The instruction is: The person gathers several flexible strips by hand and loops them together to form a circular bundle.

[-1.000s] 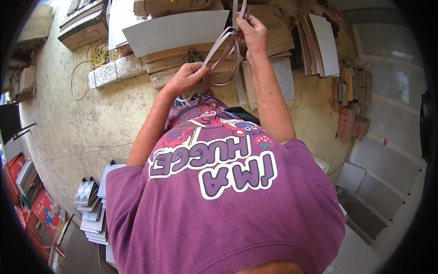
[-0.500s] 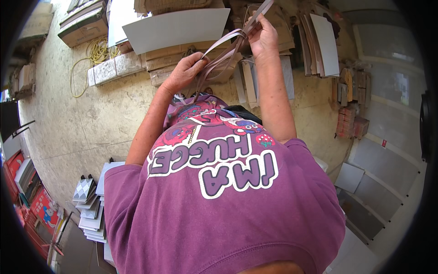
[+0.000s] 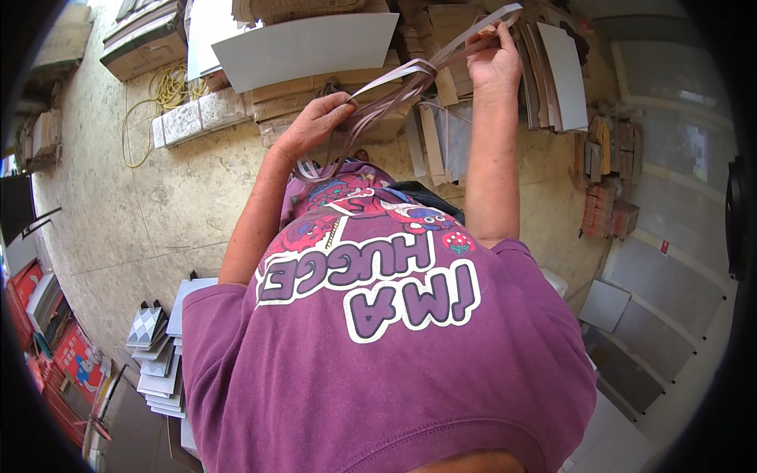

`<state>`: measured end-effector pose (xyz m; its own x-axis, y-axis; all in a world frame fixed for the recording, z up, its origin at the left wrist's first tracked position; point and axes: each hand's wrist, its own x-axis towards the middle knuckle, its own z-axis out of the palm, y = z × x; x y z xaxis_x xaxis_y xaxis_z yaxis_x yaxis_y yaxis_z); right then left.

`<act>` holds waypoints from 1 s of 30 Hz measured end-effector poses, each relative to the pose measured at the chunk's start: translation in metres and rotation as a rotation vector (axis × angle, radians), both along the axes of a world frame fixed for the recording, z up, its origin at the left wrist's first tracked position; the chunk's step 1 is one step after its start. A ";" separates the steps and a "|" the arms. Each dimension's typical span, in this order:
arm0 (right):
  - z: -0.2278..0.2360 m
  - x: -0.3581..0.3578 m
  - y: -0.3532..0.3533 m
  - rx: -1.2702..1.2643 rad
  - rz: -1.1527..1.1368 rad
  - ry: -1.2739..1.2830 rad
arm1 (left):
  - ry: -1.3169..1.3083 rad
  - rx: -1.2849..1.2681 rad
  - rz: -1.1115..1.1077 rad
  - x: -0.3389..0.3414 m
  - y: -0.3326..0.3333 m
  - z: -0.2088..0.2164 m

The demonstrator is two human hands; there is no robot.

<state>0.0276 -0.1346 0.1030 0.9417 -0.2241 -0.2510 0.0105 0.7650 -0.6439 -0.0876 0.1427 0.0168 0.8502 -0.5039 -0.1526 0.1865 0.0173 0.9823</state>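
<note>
A bundle of long, flat, pale pinkish plastic strapping (image 3: 416, 77) stretches between my two hands in front of my waist. My left hand (image 3: 319, 122) is closed round its loops, and loose loops hang below that hand near my legs. Farther out and to the right, my right hand (image 3: 497, 61) grips the other end, with a folded loop sticking out past the fingers. Between the hands the strands cross and bunch together in a knot-like gathering.
Ahead lies a large white panel (image 3: 307, 49) on stacked cardboard cartons (image 3: 296, 106). A wrapped white block (image 3: 201, 118) and coiled yellow rope (image 3: 169, 88) are at left. Upright boards (image 3: 561, 75) lean at right. Tile samples (image 3: 158, 363) stand at lower left.
My right hand has moved to the right and slightly outward, drawing the strapping out longer. The left hand has shifted only slightly and keeps its grip.
</note>
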 end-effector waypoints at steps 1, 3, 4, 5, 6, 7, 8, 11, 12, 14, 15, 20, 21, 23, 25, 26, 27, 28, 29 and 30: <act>0.001 0.001 -0.005 0.019 -0.001 -0.005 | 0.010 -0.005 -0.003 0.000 0.000 0.000; -0.001 0.007 -0.018 0.070 0.026 -0.042 | 0.006 0.002 -0.003 0.000 0.001 -0.001; 0.000 0.010 -0.024 0.088 0.031 -0.051 | -0.008 0.014 0.002 -0.001 0.002 -0.002; 0.000 0.011 -0.030 0.105 0.036 -0.061 | -0.022 0.026 0.006 -0.001 0.003 -0.003; 0.005 0.010 -0.034 0.110 0.017 -0.058 | -0.025 0.027 0.005 -0.001 0.004 -0.004; 0.008 0.012 -0.041 0.126 0.013 -0.067 | -0.028 0.027 0.004 -0.001 0.005 -0.006; 0.010 0.012 -0.048 0.125 0.007 -0.082 | -0.031 0.027 0.003 -0.001 0.006 -0.006; 0.020 0.012 -0.065 0.085 -0.041 -0.105 | 0.008 0.036 -0.001 -0.004 0.009 0.000; 0.020 0.012 -0.072 0.094 -0.033 -0.113 | 0.049 0.014 -0.002 -0.005 0.009 0.003; 0.023 0.012 -0.085 0.089 -0.040 -0.111 | 0.131 -0.030 -0.004 -0.006 0.010 0.007; 0.027 0.011 -0.087 0.106 -0.064 -0.099 | 0.126 -0.038 -0.001 -0.007 0.010 0.006; 0.034 0.010 -0.109 0.097 -0.115 -0.116 | 0.128 -0.059 0.015 -0.008 0.011 0.002; 0.034 0.009 -0.111 0.088 -0.128 -0.117 | 0.149 -0.082 0.014 -0.007 0.010 0.003; 0.030 0.007 -0.110 0.063 -0.120 -0.124 | 0.192 -0.127 0.013 -0.006 0.008 0.004; 0.029 0.004 -0.098 0.023 -0.121 -0.103 | 0.265 -0.164 0.056 -0.008 0.002 0.005; 0.026 0.004 -0.093 0.005 -0.121 -0.107 | 0.301 -0.183 0.078 -0.008 0.000 0.005; 0.024 0.002 -0.088 -0.012 -0.122 -0.112 | 0.274 -0.189 0.058 -0.008 -0.001 0.003; 0.022 0.001 -0.080 -0.030 -0.127 -0.101 | 0.246 -0.194 0.038 -0.007 -0.001 0.002; 0.020 0.000 -0.071 -0.059 -0.136 -0.075 | 0.218 -0.200 0.019 -0.007 -0.002 0.001; 0.019 -0.002 -0.062 -0.071 -0.135 -0.071 | 0.217 -0.206 0.022 -0.007 -0.003 0.001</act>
<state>0.0259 -0.1968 0.1217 0.9166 -0.3646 -0.1638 0.1574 0.7059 -0.6906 -0.0946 0.1399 0.0181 0.8198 -0.5251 -0.2286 0.3892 0.2180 0.8950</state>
